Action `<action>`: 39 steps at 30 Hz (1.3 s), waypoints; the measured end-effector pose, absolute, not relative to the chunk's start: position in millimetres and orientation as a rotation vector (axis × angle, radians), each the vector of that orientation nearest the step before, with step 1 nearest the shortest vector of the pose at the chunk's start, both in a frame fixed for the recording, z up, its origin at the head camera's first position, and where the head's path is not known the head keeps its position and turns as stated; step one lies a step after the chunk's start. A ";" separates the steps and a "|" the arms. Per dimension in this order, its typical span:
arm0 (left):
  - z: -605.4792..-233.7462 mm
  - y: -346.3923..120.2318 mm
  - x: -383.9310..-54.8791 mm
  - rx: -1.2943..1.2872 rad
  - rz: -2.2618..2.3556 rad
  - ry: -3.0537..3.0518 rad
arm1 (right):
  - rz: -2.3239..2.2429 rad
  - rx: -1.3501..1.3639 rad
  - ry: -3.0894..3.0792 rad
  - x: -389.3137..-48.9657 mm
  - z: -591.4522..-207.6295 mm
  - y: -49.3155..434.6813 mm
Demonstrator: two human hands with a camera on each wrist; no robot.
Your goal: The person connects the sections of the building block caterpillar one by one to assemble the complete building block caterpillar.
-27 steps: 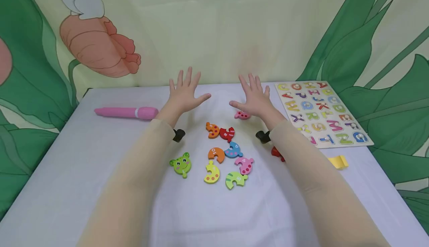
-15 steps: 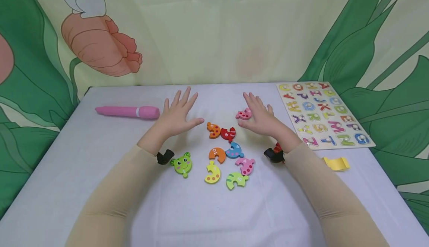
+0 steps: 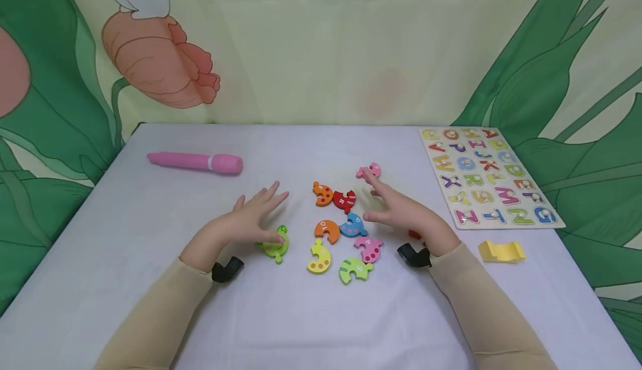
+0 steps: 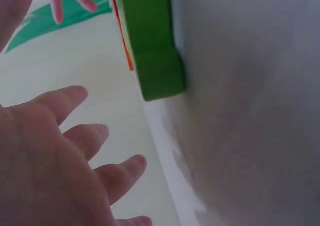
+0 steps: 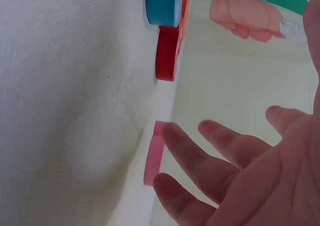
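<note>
My left hand [image 3: 244, 219] hovers with spread fingers over the left side of the table, its thumb above a green frog-faced piece [image 3: 278, 250]. In the left wrist view that green piece [image 4: 155, 40] stands close by the fingers, apart from them. My right hand [image 3: 401, 208] is spread and holds nothing, near a pink spotted piece [image 3: 373, 170] at the back. Between the hands lie several curved numbered pieces: orange [image 3: 327, 230], red [image 3: 344, 200], blue [image 3: 354, 225], yellow [image 3: 319, 257], pink [image 3: 370, 249] and light green [image 3: 355, 269]. A red piece [image 3: 415, 234] is mostly hidden behind my right wrist.
An alphabet peg board [image 3: 494, 183] lies at the back right, with a yellow curved block [image 3: 501, 252] in front of it. A pink pen-shaped stick [image 3: 195, 161] lies at the back left. A printed cloth [image 3: 311, 47] hangs behind the white table.
Both hands have drawn back toward the body and lowered over the table, the left also moving left. The left thumb now covers part of the green frog piece. The pieces lie as before.
</note>
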State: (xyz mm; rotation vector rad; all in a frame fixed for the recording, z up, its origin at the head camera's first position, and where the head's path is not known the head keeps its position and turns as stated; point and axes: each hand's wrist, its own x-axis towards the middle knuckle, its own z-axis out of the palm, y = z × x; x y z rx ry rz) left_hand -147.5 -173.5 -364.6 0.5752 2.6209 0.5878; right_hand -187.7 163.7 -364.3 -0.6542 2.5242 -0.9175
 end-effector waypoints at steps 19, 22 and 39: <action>-391.6 -182.0 -150.8 0.605 0.584 2.529 | -1.000 -0.597 2.447 -184.2 -370.1 189.4; -396.0 -182.6 -164.0 0.646 0.597 2.514 | -1.004 -0.597 2.449 -183.3 -371.0 190.1; -403.0 -179.3 -211.9 0.619 0.791 2.507 | -0.976 -0.497 2.500 -163.7 -363.9 224.2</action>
